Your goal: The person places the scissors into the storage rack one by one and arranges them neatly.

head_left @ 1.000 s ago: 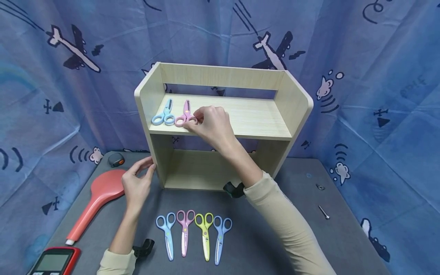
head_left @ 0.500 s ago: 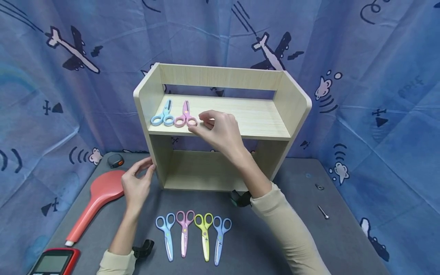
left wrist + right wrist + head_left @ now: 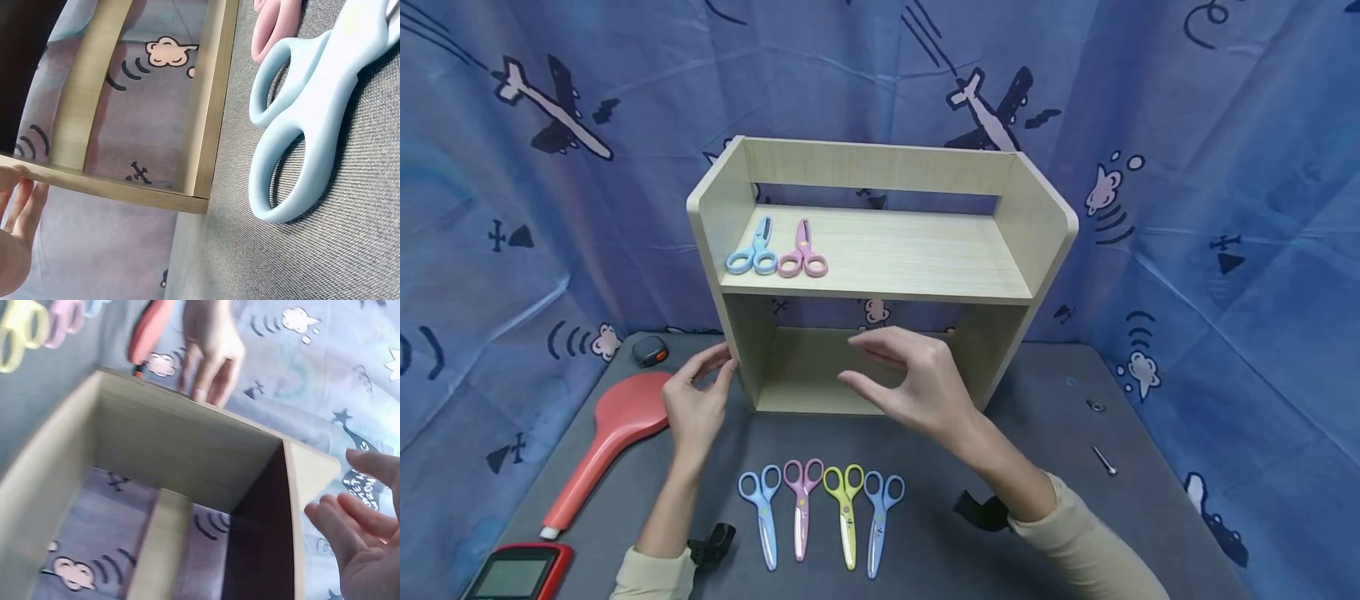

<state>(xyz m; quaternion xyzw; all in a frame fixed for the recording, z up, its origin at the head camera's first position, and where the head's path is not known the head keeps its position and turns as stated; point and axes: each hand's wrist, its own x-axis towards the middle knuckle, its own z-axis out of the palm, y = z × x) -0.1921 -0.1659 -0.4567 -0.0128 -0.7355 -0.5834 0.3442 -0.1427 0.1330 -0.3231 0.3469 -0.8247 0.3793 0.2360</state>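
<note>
On the upper board of a pale wooden shelf [image 3: 880,286] lie a light-blue pair of scissors [image 3: 763,242] and a pink pair of scissors [image 3: 803,242], blades pointing back. My right hand [image 3: 917,379] hovers before the lower compartment, thumb and fingers apart, holding nothing. My left hand [image 3: 696,408] touches the outer side of the left panel with its fingertips, as the right wrist view also shows. In front of the shelf, a row of scissors lies on the table: a blue pair [image 3: 765,517], a pink pair [image 3: 802,508], a yellow pair [image 3: 847,517] and another blue pair [image 3: 877,525].
Left of the shelf lie a red paddle-shaped object [image 3: 617,433], a black tape measure [image 3: 650,350] and a red device with a screen [image 3: 520,571]. At the right are a bolt [image 3: 1105,460] and a small metal ring [image 3: 1096,406]. A patterned blue curtain [image 3: 850,67] hangs behind.
My right hand has let go of the pink scissors on the upper board and moved down and right, its fingers spreading. The left hand stays at the panel.
</note>
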